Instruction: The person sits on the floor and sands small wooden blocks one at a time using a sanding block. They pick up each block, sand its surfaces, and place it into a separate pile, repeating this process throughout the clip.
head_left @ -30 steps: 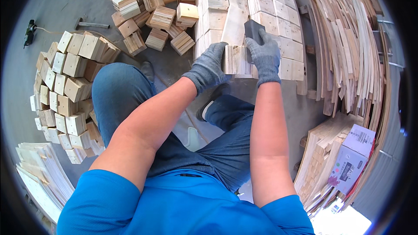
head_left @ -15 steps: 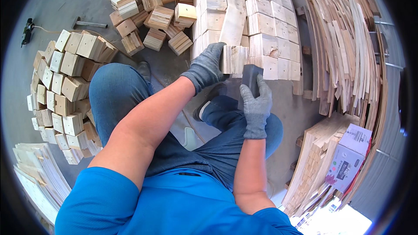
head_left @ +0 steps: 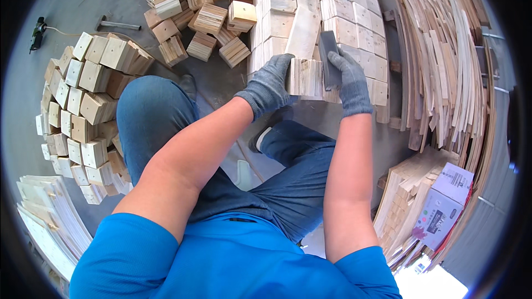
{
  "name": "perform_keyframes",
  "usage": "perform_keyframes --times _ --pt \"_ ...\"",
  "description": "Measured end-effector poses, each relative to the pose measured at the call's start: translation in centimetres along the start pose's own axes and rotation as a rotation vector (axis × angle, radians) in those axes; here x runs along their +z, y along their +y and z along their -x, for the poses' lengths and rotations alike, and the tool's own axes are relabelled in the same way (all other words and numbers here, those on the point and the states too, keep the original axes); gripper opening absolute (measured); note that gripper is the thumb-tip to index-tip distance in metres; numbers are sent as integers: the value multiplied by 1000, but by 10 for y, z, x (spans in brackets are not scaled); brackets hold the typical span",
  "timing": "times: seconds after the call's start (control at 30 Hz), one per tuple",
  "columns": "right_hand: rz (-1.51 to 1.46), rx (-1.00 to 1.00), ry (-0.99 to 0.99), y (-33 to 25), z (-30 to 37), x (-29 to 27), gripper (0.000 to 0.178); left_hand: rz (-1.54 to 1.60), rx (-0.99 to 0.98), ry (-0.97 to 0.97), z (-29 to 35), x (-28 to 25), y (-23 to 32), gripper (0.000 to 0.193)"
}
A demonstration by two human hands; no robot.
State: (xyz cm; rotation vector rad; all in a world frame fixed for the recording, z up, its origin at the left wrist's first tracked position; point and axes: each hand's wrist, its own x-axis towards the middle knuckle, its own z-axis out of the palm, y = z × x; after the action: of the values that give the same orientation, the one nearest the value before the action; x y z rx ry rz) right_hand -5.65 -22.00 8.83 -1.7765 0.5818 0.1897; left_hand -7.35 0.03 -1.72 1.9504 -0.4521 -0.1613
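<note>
The floor (head_left: 105, 0) is smooth grey, and a neat stack of wooden blocks (head_left: 280, 3) stands on it. Nearest, a printed cardboard carton (head_left: 443, 205) sits to the near right of that stack; a rougher pile of blocks (head_left: 88, 99) stands to its left.

At the stack's near edge, the gloved left hand (head_left: 270, 83) is closed on the left end of a layered plywood block (head_left: 306, 75); whether the stack also supports it is hidden. The gloved right hand (head_left: 350, 72) grips a dark grey rectangular slab (head_left: 330, 61) just beside the block's right side; contact cannot be told.

A thin board (head_left: 303, 30) lies across the stack's top. The stack's rows look settled, the held block seems midway through handling, and the jumbled heap (head_left: 210, 19) beyond the stack's left looks unsorted; whether its blocks are finished is unclear. A hammer (head_left: 119, 25) lies farther left of the stack.
</note>
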Motion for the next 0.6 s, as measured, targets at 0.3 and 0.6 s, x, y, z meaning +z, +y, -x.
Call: perform_keyframes --times 0.3,0.6 --pt "-108 73 175 74 116 -11 58 -13 -12 -25 -3 -3 1 93" --pt "-183 78 27 41 61 -7 55 5 28 20 -1 5 -13 91"
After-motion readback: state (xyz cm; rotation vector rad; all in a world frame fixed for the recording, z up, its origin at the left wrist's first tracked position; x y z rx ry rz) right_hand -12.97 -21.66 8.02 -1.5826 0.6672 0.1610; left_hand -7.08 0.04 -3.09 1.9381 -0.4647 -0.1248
